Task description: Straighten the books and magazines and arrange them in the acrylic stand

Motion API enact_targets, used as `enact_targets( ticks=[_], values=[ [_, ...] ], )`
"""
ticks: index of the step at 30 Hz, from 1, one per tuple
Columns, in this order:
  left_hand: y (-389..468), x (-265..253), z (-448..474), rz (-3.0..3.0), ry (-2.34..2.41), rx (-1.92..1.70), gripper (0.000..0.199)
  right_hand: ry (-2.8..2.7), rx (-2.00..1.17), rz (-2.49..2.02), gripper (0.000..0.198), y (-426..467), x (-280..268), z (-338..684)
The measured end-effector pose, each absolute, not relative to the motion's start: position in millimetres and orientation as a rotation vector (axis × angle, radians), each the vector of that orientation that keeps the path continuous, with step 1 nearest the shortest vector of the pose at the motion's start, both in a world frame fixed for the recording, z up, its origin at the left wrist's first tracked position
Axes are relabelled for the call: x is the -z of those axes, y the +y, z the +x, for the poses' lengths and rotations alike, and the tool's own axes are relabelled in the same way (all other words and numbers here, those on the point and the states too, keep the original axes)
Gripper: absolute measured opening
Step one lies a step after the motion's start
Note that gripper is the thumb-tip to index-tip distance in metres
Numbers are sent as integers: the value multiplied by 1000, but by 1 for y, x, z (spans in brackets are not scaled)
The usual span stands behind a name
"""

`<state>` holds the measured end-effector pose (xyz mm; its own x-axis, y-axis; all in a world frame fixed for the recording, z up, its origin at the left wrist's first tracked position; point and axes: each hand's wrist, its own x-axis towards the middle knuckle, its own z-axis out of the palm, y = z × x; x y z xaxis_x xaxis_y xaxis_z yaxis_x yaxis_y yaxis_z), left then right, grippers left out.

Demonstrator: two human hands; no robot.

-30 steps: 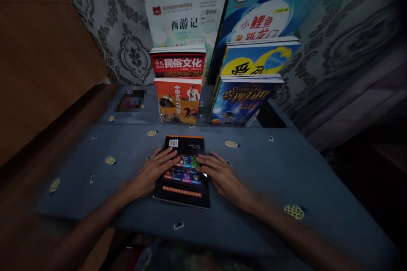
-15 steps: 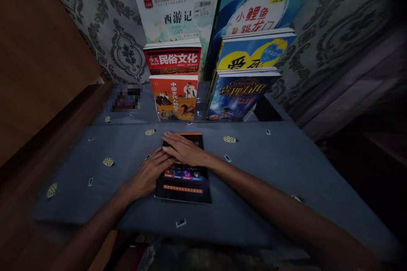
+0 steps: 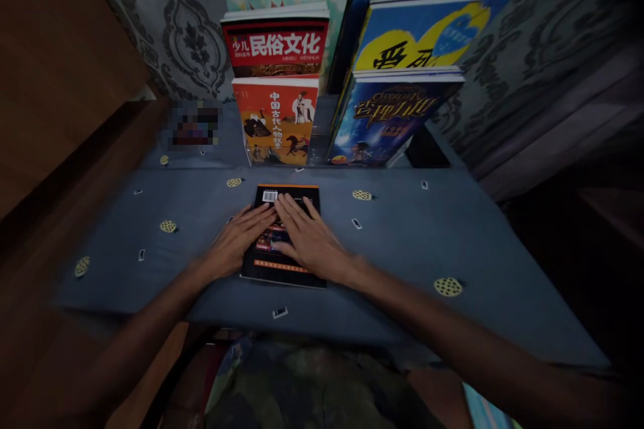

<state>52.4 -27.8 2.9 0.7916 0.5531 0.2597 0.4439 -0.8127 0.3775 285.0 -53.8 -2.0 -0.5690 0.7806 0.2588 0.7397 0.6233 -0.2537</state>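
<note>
A black book [image 3: 282,270] lies on the blue cloth in front of me, its back cover up, with a barcode near the top and an orange strip low down. My left hand [image 3: 241,238] rests on its left side, fingers stretched out towards the middle. Flat over the centre and right of the cover lies my right hand [image 3: 312,238], fingers extended and the thumb apart. The fingertips of both hands come close together near the middle. Part of the cover's pictures is hidden beneath the hands.
Behind the book, two stacks of upright books stand in a clear holder, an orange book [image 3: 276,124] at front left and a dark blue book [image 3: 392,120] at front right. A black flat object [image 3: 427,147] lies beside them. The blue tablecloth [image 3: 392,241] has pineapple prints.
My right hand has slid off my left hand towards the right and turned its fingers forward, uncovering the barcode. The view has tilted down. The book still lies flat.
</note>
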Motion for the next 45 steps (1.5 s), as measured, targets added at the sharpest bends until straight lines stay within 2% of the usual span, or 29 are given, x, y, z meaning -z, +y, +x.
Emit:
enact_targets(
  ticks=[8,12,17,23,32,38,45],
  values=[
    [-26,1,51,2602,815,-544,55,-2581,-301,-890,89,-99,-16,251],
    [-28,-4,53,2663,755,-542,62,-2543,-328,-1012,89,-110,-10,267],
    [-29,-8,54,2680,757,-508,73,-2456,-335,-1125,78,-125,4,307],
    [-24,-6,54,2594,754,-595,66,-2455,-403,-1042,86,-124,-2,344],
    [-10,-33,61,2175,792,-772,53,-2134,-345,-1024,44,-68,-3,363],
    [2,-52,76,1941,886,-1025,44,-1928,-353,-984,37,-40,-26,348],
    [35,-106,90,1929,841,-1331,40,-1782,-213,-988,31,1,-74,332]
  ],
)
